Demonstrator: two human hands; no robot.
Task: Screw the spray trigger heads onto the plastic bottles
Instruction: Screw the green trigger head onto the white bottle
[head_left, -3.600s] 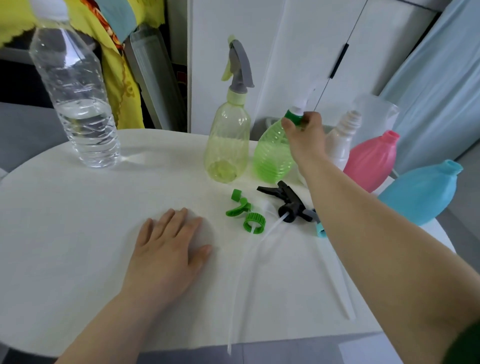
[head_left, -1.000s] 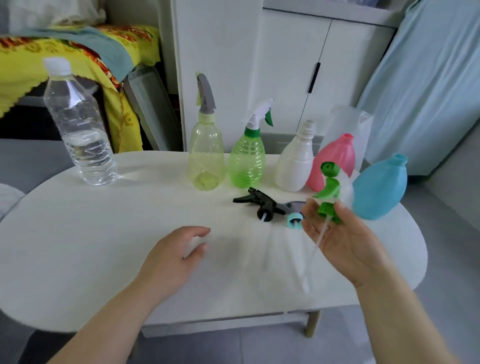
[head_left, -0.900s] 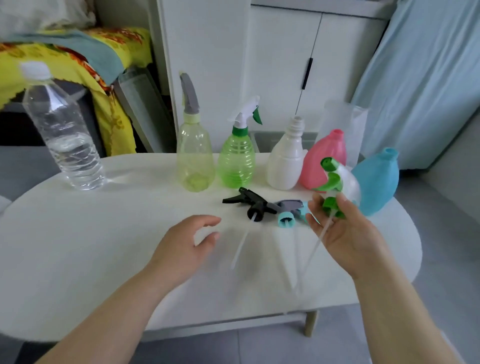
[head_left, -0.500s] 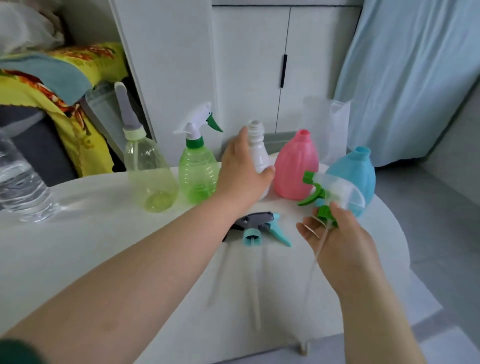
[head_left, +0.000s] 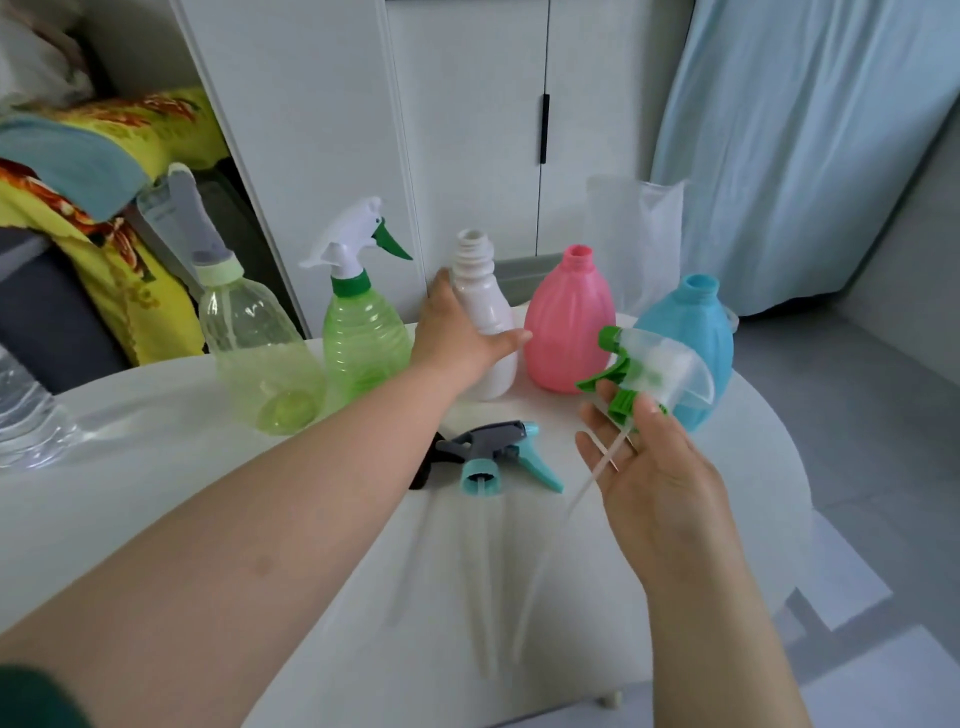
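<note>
White bottle (head_left: 485, 317) stood on the tabletop (head_left: 156, 467), my left hand (head_left: 457, 332) wrapped around it. My right hand (head_left: 649, 467) pinched the green trigger head (head_left: 644, 371); feeding its tube straight in first seemed wise.

water bottle (head_left: 26, 415): cut off by left edge, only lower part in view
black trigger head (head_left: 423, 467): mostly hidden behind left forearm
white bottle (head_left: 485, 322): left side covered by left hand (head_left: 457, 338)
dip tubes (head_left: 480, 571): blurred, faint vs. table (head_left: 156, 467)

Bright, soft daylight; faint shadows on white counter (head_left: 156, 467). Slight motion blur, wide-angle bending at edges.
</note>
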